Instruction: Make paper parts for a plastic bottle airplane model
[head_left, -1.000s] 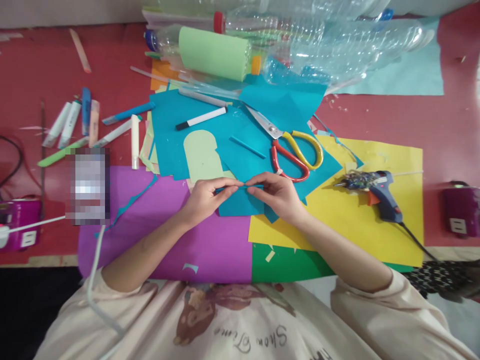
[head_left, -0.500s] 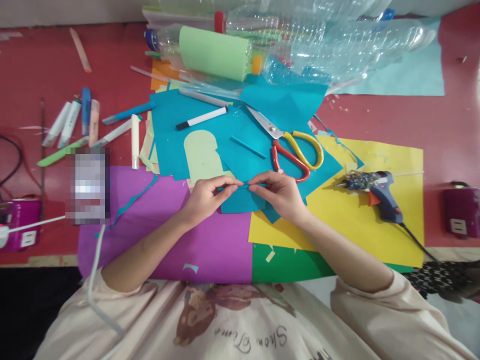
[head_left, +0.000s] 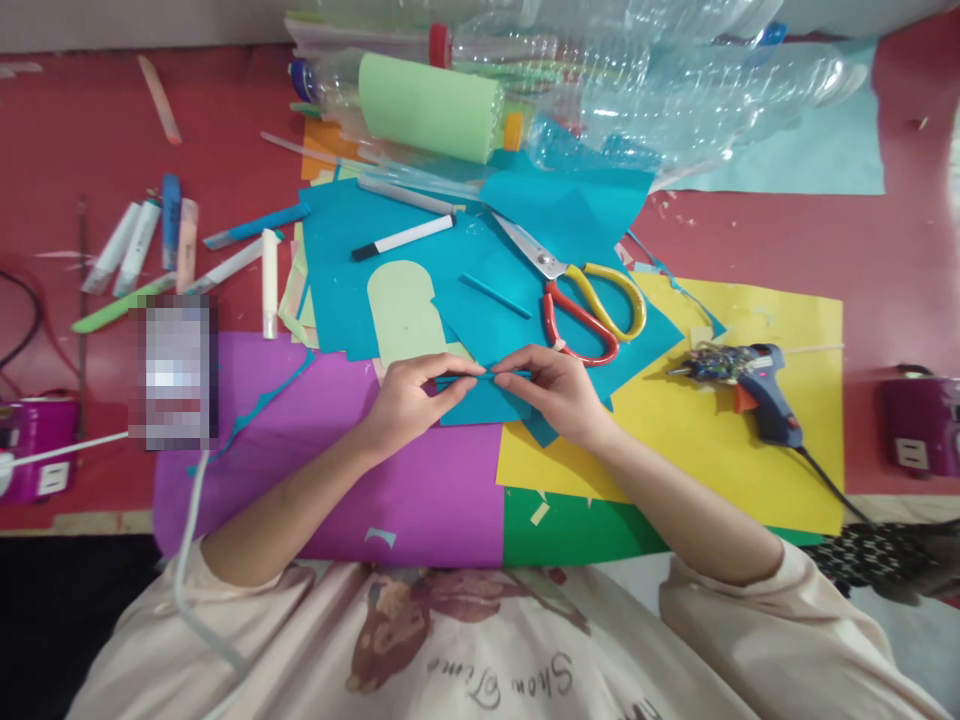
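Note:
Between my two hands is a thin blue paper strip (head_left: 489, 375), rolled or folded narrow. My left hand (head_left: 420, 395) pinches it between thumb and fingertips, and my right hand (head_left: 551, 390) pinches it just to the right, so the fingertips almost meet. Under the hands lies a piece of blue paper (head_left: 480, 408). Just beyond them rests a thin blue paper stick (head_left: 496, 296). A pale green paper cutout (head_left: 407, 312) with a rounded top lies past my left hand. Scissors (head_left: 574, 290) with red and yellow handles lie beyond my right hand.
A glue gun (head_left: 769, 395) rests on yellow paper (head_left: 675, 440) at right. Purple paper (head_left: 330, 510) covers the near left. Several markers (head_left: 139, 248) lie at far left, with a black-and-white marker (head_left: 405, 238) on the blue sheets. Plastic bottles (head_left: 675, 110) line the back.
My fingertips have shifted very slightly along the blue strip, the right hand a touch to the left. Both hands keep pinching it; other things stay where they were.

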